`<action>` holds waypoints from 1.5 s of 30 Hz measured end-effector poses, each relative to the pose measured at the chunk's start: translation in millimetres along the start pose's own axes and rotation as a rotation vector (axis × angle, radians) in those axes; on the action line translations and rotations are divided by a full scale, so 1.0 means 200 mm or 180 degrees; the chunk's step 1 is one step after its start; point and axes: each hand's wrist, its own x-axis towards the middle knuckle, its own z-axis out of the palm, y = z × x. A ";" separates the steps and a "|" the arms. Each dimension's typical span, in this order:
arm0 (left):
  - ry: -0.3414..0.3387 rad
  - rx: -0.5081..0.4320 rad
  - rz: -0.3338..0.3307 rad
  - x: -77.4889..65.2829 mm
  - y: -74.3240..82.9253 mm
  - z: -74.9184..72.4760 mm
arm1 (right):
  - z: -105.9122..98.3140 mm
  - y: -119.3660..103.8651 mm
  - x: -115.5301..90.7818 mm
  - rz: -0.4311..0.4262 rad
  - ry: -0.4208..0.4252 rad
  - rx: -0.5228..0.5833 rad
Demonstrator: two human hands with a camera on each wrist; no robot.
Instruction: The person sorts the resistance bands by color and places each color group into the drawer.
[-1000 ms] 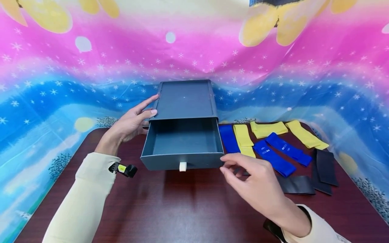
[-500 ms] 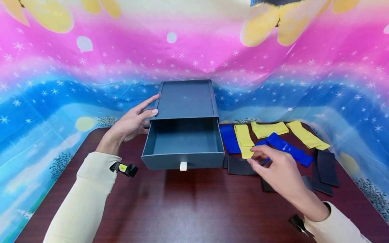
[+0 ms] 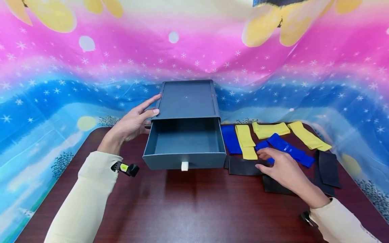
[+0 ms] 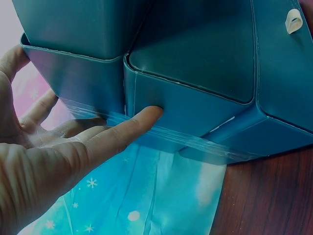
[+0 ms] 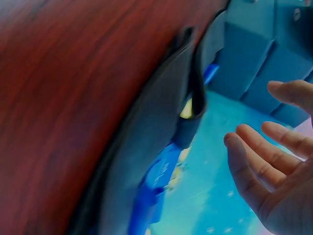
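A dark grey drawer box [image 3: 188,99] stands at the back middle of the table, its drawer [image 3: 170,162] pulled out and bare inside. A white pull tab [image 3: 184,166] sticks out of the drawer front. My left hand [image 3: 129,125] rests against the box's left side with fingers spread; in the left wrist view the index finger [image 4: 132,125] touches the side wall. My right hand [image 3: 284,168] hovers with loosely bent fingers over flat fabric bands, holding nothing. Beneath and around it lie a blue band [image 3: 290,152], a black band [image 3: 246,167] and a yellow band [image 3: 249,152].
More yellow bands [image 3: 270,130] lie at the back right, and black bands [image 3: 329,168] at the far right. The dark red table [image 3: 188,209] extends in front of the drawer. A patterned cloth [image 3: 194,50] hangs behind. Clear tape [image 4: 195,142] runs across the stacked drawer units.
My right hand has moved right, from beside the drawer's front corner to over the bands, uncovering the black band near the drawer. My left hand stays against the box.
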 end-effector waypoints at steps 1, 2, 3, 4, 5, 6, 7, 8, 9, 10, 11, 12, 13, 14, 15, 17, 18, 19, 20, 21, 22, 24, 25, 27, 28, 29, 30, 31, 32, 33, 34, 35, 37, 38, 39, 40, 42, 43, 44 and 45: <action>-0.0002 0.0001 0.0004 0.00 0.00 0.00 | 0.01 0.02 0.00 0.0021 -0.0039 -0.0019; 0.0006 -0.0004 0.0004 0.00 0.00 0.00 | 0.01 0.04 0.01 0.0044 -0.0081 -0.0032; 0.0003 -0.0004 0.0005 0.00 0.00 0.00 | 0.02 0.06 0.01 0.0057 -0.0120 -0.0056; 0.0001 -0.0005 0.0007 0.00 0.00 0.00 | 0.02 0.07 0.01 0.0066 -0.0161 -0.0076; 0.0000 -0.0005 0.0009 0.00 0.00 0.00 | 0.03 0.09 0.02 0.0080 -0.0203 -0.0100; -0.0003 -0.0004 0.0010 0.00 0.00 0.00 | 0.04 0.10 0.02 0.0095 -0.0246 -0.0121; -0.0006 -0.0005 0.0010 0.00 0.00 0.00 | 0.04 0.12 0.02 0.0113 -0.0289 -0.0147; -0.0009 -0.0004 0.0011 0.00 0.00 0.00 | 0.05 0.13 0.02 0.0129 -0.0330 -0.0171; -0.0012 -0.0007 0.0010 0.01 0.00 0.00 | 0.05 0.14 0.02 0.0142 -0.0371 -0.0196; -0.0016 -0.0008 0.0010 0.01 0.00 0.00 | 0.05 0.15 0.02 0.0160 -0.0412 -0.0216; -0.0017 -0.0007 0.0007 0.01 0.00 0.00 | 0.05 0.16 0.02 0.0174 -0.0447 -0.0235; -0.0017 -0.0014 0.0006 0.01 0.00 0.00 | 0.06 0.17 0.02 0.0180 -0.0477 -0.0254; -0.0020 -0.0020 0.0004 0.01 0.00 0.00 | 0.06 0.17 0.02 0.0176 -0.0498 -0.0265; -0.0023 -0.0025 0.0004 0.01 0.00 0.00 | 0.06 0.18 0.02 0.0169 -0.0521 -0.0274; -0.0026 -0.0031 0.0004 0.01 0.00 0.00 | 0.06 0.18 0.02 0.0162 -0.0545 -0.0284; -0.0031 -0.0040 0.0004 0.01 0.00 0.00 | 0.06 0.19 0.02 0.0151 -0.0586 -0.0287; -0.0032 -0.0041 0.0006 0.01 0.00 0.00 | 0.05 0.20 0.02 0.0149 -0.0607 -0.0294; -0.0031 -0.0041 0.0007 0.01 0.00 0.00 | 0.05 0.20 0.02 0.0148 -0.0627 -0.0297; -0.0028 -0.0039 0.0006 0.01 0.00 0.00 | 0.05 0.20 0.02 0.0152 -0.0649 -0.0310; -0.0025 -0.0036 0.0005 0.01 0.00 0.00 | 0.05 0.20 0.02 0.0155 -0.0670 -0.0322; -0.0025 -0.0036 0.0003 0.01 0.00 0.00 | 0.05 0.21 0.02 0.0160 -0.0686 -0.0333; -0.0024 -0.0033 0.0003 0.01 0.00 -0.01 | 0.05 0.21 0.02 0.0163 -0.0720 -0.0363; -0.0025 -0.0035 0.0000 0.01 0.00 -0.01 | 0.05 0.21 0.01 0.0156 -0.0733 -0.0374; -0.0030 -0.0031 0.0000 0.01 0.00 -0.01 | 0.05 0.21 0.01 0.0139 -0.0760 -0.0394; -0.0032 -0.0030 -0.0001 0.01 0.00 -0.01 | 0.05 0.21 0.01 0.0132 -0.0770 -0.0398; -0.0031 -0.0027 -0.0001 0.01 0.00 -0.01 | 0.04 0.21 0.01 0.0121 -0.0779 -0.0399; -0.0033 -0.0025 -0.0001 0.01 0.00 -0.01 | 0.04 0.21 0.01 0.0115 -0.0785 -0.0401; -0.0032 -0.0024 -0.0001 0.01 0.00 -0.01 | 0.04 0.21 0.01 0.0108 -0.0794 -0.0399; -0.0033 -0.0025 0.0001 0.01 0.00 -0.01 | 0.04 0.21 0.01 0.0100 -0.0801 -0.0396; -0.0033 -0.0027 0.0002 0.01 0.00 -0.01 | 0.04 0.21 0.01 0.0091 -0.0807 -0.0398; -0.0034 -0.0029 0.0003 0.01 0.00 -0.01 | 0.04 0.21 0.01 0.0084 -0.0810 -0.0399; -0.0035 -0.0029 0.0002 0.01 0.00 -0.01 | 0.04 0.21 0.01 0.0079 -0.0810 -0.0401; -0.0039 -0.0032 0.0002 0.01 0.00 -0.01 | 0.04 0.20 0.01 0.0065 -0.0799 -0.0405; -0.0040 -0.0029 0.0000 0.01 0.00 -0.01 | 0.04 0.20 0.01 0.0055 -0.0786 -0.0404; -0.0041 -0.0025 -0.0001 0.01 0.00 -0.01 | 0.04 0.20 0.01 0.0048 -0.0769 -0.0401; -0.0042 -0.0023 -0.0003 0.01 0.00 -0.01 | 0.03 0.19 0.01 0.0042 -0.0752 -0.0397; -0.0041 -0.0023 -0.0004 0.01 -0.01 0.00 | 0.02 0.18 0.01 0.0027 -0.0713 -0.0384; -0.0038 -0.0024 -0.0006 0.01 -0.01 0.00 | 0.02 0.17 0.01 0.0020 -0.0696 -0.0378; -0.0036 -0.0025 -0.0006 0.00 -0.01 0.00 | 0.01 0.16 0.01 0.0014 -0.0677 -0.0369; -0.0036 -0.0028 -0.0007 0.00 -0.01 0.00 | 0.00 0.16 0.01 0.0005 -0.0658 -0.0362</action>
